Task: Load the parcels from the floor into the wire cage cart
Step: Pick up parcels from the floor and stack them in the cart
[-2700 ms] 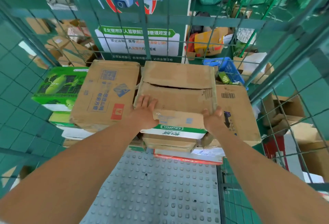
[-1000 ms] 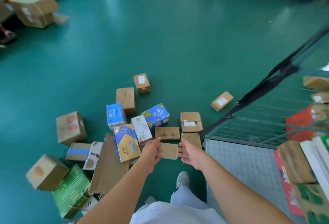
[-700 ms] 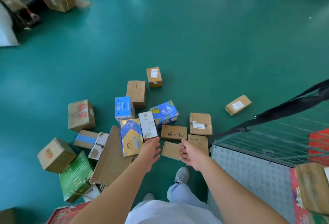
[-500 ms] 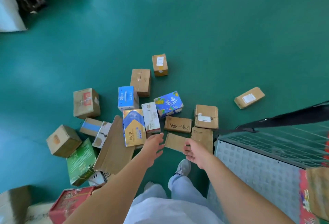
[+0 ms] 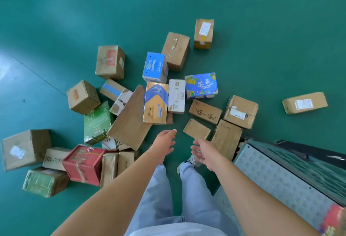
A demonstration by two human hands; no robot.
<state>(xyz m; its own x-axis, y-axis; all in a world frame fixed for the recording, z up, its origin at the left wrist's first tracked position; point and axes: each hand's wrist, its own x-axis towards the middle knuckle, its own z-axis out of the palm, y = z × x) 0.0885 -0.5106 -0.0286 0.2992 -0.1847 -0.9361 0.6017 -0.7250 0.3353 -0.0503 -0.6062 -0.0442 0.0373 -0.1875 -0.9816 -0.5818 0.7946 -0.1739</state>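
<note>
Several parcels lie scattered on the green floor (image 5: 262,29) in front of me. My left hand (image 5: 164,141) and my right hand (image 5: 203,154) reach down, both empty with relaxed fingers. A small flat brown parcel (image 5: 196,129) lies just beyond my right hand. A blue-and-gold box (image 5: 155,102) and a large flat brown carton (image 5: 129,119) lie just beyond my left hand. The wire cage cart (image 5: 284,177) shows its studded metal floor at lower right.
A red box (image 5: 83,164), a green box (image 5: 97,121) and brown cartons crowd the left. One brown parcel (image 5: 305,102) lies apart at right. My legs and shoes (image 5: 189,162) stand between the pile and the cart. A red-printed box (image 5: 335,219) sits in the cart.
I turned from the stacked boxes in the cart to the floor pile. The view has tilted further down over the parcels, and both empty hands have lowered toward them.
</note>
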